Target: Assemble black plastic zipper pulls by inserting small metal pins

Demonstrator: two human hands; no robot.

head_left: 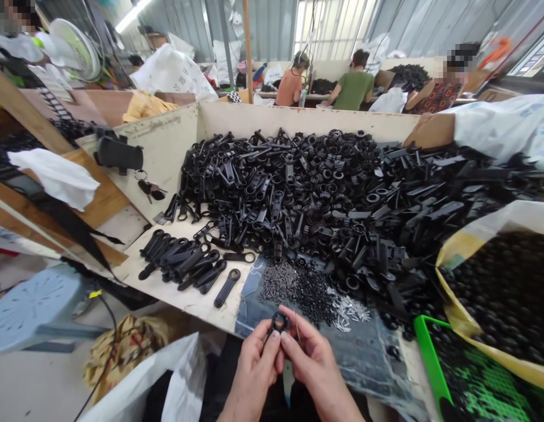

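Close to my body, at the table's front edge, my left hand and my right hand meet with fingers pinched. Between their thumbs and fingertips is a black ring-ended plastic part; its lower portion is covered by my fingers. A thin metal rod stands along my right index finger; its lower end is hidden. Just beyond lie small grey pieces, black beads and silver pins on a dark cloth. Ring-ended black handles lie in a row on the left.
A large heap of black plastic parts fills the table. On the right stand a sack of black balls and a green tray. A blue stool is at left. Several people sit working at the back.
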